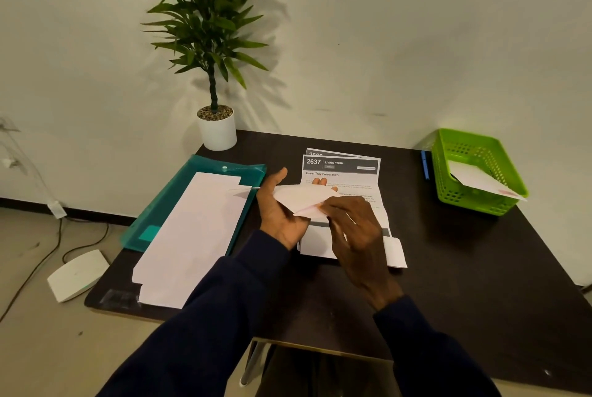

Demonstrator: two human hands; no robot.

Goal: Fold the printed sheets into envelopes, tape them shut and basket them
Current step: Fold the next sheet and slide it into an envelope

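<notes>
Head view gives me both hands working above the dark table (464, 268). My left hand (278, 214) lies palm up with its fingers straight under a folded sheet (301, 196) and its thumb lifted clear of the paper; two fingertips show past the sheet's far edge. My right hand (355, 233) comes in from the near side and pinches the sheet's near right corner, fingers curled down over it. The folded sheet is off the table, held between the two hands.

Right below the hands is a stack of printed sheets (346, 172), the top one headed "2637 Living Room". A green basket (474, 146) sits at the table's far right, with one white envelope (477, 178) leaning inside it and poking over the near rim. A blue pen (425, 166) lies just beside the basket's left wall.

On the left, a teal folder (179, 191) holds long blank sheets (195, 236) that overhang its near end. A potted plant (208, 28) stands at the far left corner.
</notes>
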